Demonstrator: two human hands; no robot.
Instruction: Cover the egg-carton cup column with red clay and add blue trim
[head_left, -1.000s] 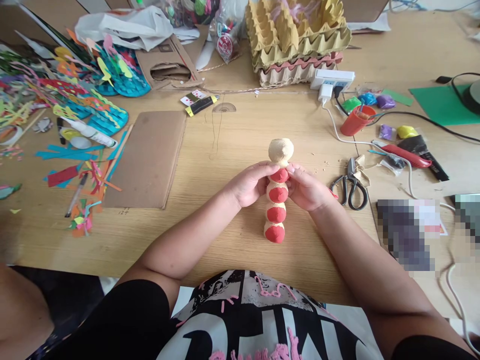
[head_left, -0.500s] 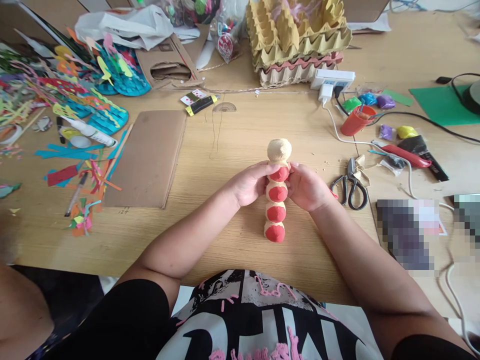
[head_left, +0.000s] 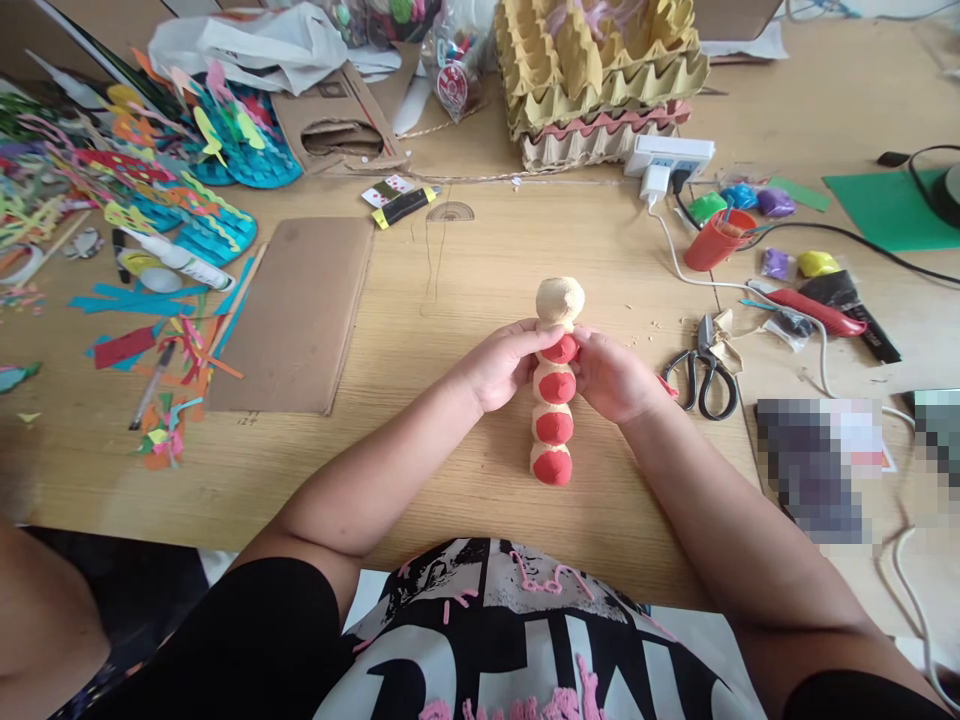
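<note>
An egg-carton caterpillar strip (head_left: 555, 387) lies lengthwise in front of me, its row of rounded cups painted red on top with cream edges. The cup at its far end is plain cream. My left hand (head_left: 504, 368) grips the strip from the left near the first red cup, thumb on top. From the other side my right hand (head_left: 613, 374) pinches the same part, thumb close to the left one. The fingertips beneath the strip are hidden. Black-handled scissors (head_left: 703, 370) lie right of my right hand, beside cut carton scraps (head_left: 724, 345).
Stacked egg trays (head_left: 600, 100) stand at the back near a white power strip (head_left: 670, 155). A cardboard sheet (head_left: 292, 315) lies left, beside paper strips and craft pieces. On the right are a red cup (head_left: 716, 243), a white cable (head_left: 823, 360) and clay packs. Another person's arm (head_left: 45, 610) shows lower left.
Both hands keep their grip on the caterpillar strip. My left thumb has slid slightly right across the top, towards the right thumb; otherwise the view has barely shifted.
</note>
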